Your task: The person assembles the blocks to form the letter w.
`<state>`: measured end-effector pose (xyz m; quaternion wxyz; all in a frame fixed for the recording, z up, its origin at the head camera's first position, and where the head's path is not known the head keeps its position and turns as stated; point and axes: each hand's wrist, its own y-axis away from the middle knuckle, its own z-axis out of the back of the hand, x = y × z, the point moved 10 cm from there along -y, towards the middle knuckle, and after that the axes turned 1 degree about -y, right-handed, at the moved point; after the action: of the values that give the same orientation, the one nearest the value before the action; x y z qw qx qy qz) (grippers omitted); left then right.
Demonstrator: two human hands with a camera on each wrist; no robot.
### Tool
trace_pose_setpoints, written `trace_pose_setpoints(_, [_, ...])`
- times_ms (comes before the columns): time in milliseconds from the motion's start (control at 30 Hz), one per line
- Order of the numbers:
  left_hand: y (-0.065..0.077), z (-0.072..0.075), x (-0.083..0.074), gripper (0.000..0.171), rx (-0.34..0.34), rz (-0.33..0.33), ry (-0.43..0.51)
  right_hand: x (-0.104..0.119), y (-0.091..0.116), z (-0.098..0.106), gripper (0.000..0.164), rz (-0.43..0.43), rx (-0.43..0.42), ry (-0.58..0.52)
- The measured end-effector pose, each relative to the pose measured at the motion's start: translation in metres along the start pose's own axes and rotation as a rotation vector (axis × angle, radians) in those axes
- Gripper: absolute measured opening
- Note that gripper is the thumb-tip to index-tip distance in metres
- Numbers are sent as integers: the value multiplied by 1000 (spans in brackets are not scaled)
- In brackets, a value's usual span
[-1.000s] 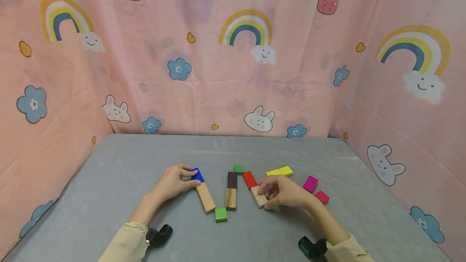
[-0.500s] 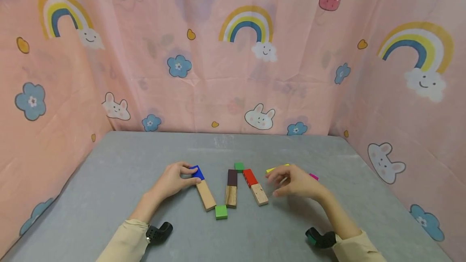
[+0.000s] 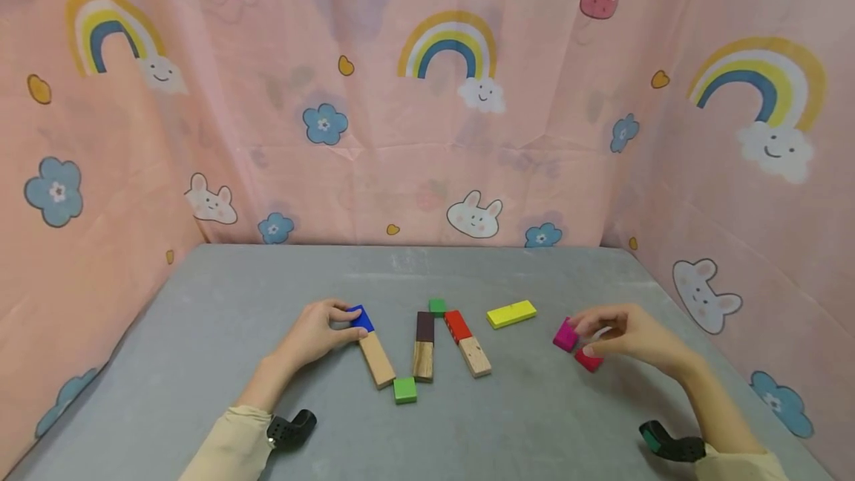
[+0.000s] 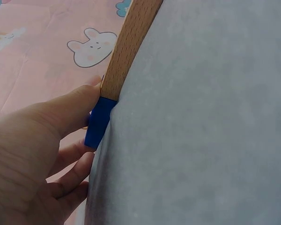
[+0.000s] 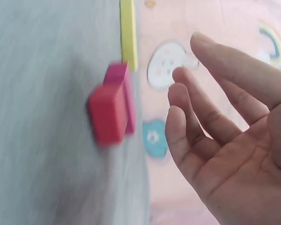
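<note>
My left hand (image 3: 317,334) pinches a blue block (image 3: 361,318) between thumb and fingers. Against that block's near end lies a long plain wooden block (image 3: 377,364), and in the left wrist view the blue block (image 4: 100,123) touches its end. Over on the right, my right hand (image 3: 631,338) hovers with relaxed fingers above a magenta block (image 3: 565,335) and a red block (image 3: 588,359). The right wrist view has the fingers (image 5: 176,126) apart from the red block (image 5: 107,115), which partly hides the magenta one (image 5: 130,105).
A dark brown block (image 3: 424,326) meets a striped wooden block (image 3: 424,361). Right of them, another red block (image 3: 458,326) meets a pale wooden block (image 3: 475,356). Green blocks lie in front (image 3: 404,390) and behind (image 3: 437,308). A yellow block (image 3: 510,314) lies apart.
My right hand has left the pale wooden block, passed the yellow block and moved right to the magenta and red blocks. The left hand stays at the blue block.
</note>
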<state>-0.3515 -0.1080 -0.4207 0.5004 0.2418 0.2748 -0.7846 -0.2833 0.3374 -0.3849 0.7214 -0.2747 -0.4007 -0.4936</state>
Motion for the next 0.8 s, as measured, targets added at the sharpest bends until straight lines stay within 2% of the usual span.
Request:
trace_pose_setpoints(167, [0, 0, 1, 47, 5, 4, -10, -19, 10, 7, 18, 0, 35, -28])
trace_pose_setpoints(300, [-2, 0, 1, 48, 7, 5, -18, -31, 13, 8, 17, -20, 58, -8])
trace_pose_setpoints(633, [0, 3, 4, 48, 5, 13, -26, -45, 9, -2, 21, -80, 103, -3])
trace_pose_setpoints(800, [0, 2, 4, 48, 3, 9, -26, -47, 9, -4, 21, -64, 117, -7])
